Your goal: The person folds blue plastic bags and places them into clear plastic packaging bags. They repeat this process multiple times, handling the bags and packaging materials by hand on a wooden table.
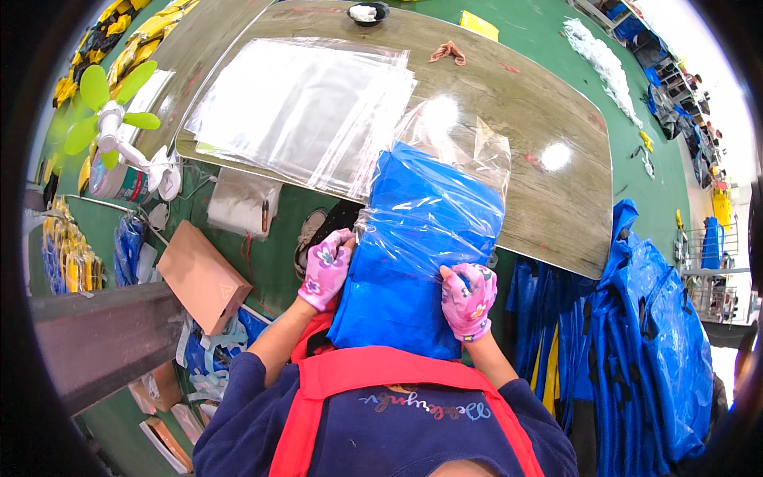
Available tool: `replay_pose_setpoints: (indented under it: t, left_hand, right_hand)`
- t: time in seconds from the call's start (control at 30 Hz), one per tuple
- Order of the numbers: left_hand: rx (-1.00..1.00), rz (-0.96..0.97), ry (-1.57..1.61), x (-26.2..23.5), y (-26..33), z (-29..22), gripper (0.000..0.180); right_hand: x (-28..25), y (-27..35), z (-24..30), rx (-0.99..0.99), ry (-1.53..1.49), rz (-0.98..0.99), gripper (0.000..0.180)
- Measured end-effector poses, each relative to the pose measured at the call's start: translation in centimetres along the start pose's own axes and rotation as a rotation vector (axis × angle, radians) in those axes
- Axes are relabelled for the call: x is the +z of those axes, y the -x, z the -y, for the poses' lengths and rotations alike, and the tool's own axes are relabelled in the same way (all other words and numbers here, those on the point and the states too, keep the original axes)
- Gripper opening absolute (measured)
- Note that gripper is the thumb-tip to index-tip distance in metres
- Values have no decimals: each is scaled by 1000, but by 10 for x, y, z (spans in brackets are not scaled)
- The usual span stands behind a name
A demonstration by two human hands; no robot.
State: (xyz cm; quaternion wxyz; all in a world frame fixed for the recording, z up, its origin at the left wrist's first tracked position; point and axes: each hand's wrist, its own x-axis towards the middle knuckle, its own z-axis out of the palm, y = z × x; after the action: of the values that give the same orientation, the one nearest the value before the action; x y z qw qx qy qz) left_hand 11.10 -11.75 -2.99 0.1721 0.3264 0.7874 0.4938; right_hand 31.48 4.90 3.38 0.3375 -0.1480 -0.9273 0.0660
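Fan (110,129), white with green blades, at the far left. Cardboard box (203,278), tan and tilted, below and to the right of it. Stack of clear sleeves (294,119), flat, loosely fanned, on the wood-grain table (548,203). Left hand (326,272), in a pink floral glove with bare fingertips: fingers curled, pinching film at the left edge of a clear plastic bag (445,187). Black bowl (368,14) with white contents, at the table's far edge. Blue folded bundle (397,302), between the hands: upper part inside the bag and over the table edge, lower part uncovered, near the wearer's body. Brown cloth strip (447,53), crumpled, beyond the bag. Right hand (469,302), gloved to match: thumb and curled fingers pinching film at the bag's near edge, over the bundle. Blue sheeting (668,342), hanging in folds, at the far right.
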Motion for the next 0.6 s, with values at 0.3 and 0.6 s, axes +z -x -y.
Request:
replay_pose_setpoints:
  t: [0.3, 0.6]
  left_hand:
    - [1, 165, -11, -29, 74, 20, 18]
    - [-249, 113, 311, -11, -71, -46, 69]
  right_hand:
    - [-22, 17, -6, -246, -271, 294, 18]
    - [27, 5, -112, 1023, -752, -310, 37]
